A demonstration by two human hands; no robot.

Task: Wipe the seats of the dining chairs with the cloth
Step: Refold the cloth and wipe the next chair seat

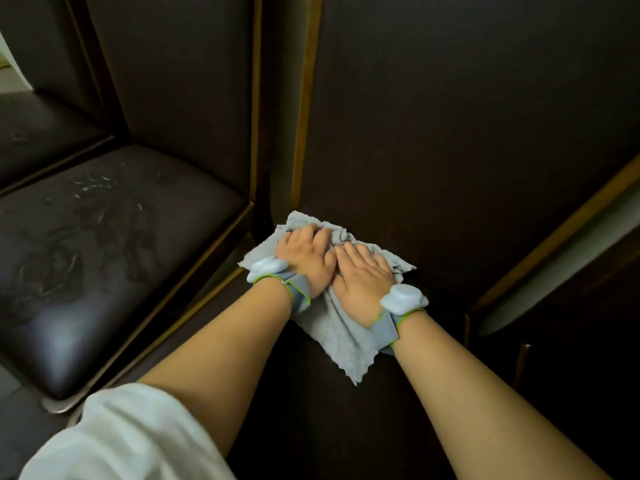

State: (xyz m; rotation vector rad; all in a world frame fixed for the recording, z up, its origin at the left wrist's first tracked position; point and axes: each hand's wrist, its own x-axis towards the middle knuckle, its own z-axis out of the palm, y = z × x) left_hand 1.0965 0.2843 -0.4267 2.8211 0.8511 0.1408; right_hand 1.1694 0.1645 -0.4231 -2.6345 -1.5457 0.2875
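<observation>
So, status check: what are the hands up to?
Left hand grips the cloth, bunched. Right hand presses it flat. Cloth on the chair seat. Nothing blocking.

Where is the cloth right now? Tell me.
Head view, centre: the cloth lies on the near chair seat, under the left hand and right hand, right of the scuffed neighbouring seat.

Grey cloth (343, 341) spread, bunched at far edge, on dark chair seat (311, 410).
</observation>
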